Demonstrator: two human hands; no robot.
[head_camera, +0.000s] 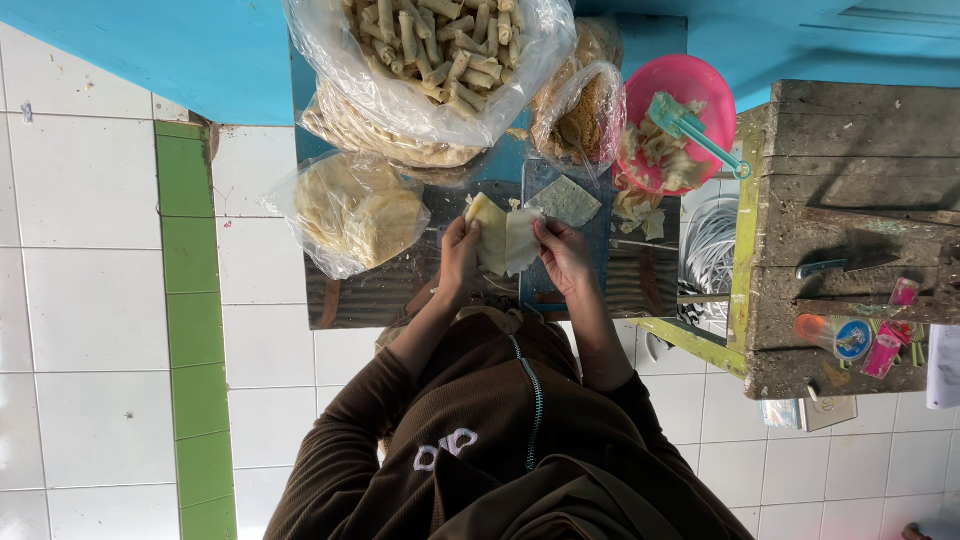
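Your work surface is the low blue and metal desk (400, 285), set on a white tiled floor (90, 300) with a green tile strip. At its far edge stands the large clear plastic bag (520, 60), open at the top and filled with finished pale rolled pastries (440, 45). Beneath that bag lies a stack of round flat wrappers (390, 140). To your left, a second clear plastic bag (290, 200) holds more pale yellow wrappers (355, 210), folded over. To your right, a small clear bag (600, 100) contains brownish crumbly filling (583, 125). Beside it sits the round pink plastic bowl (700, 80), which holds pale scraps and a turquoise plastic utensil (690, 130). One single wrapper piece (565, 200) lies flat on the desk just beyond your right hand.

Your left hand (458, 255) and right hand (565, 255) are both clamped on the thin pale pastry sheet (503, 240), pinching its opposite edges. The sheet hangs between them above the desk centre.
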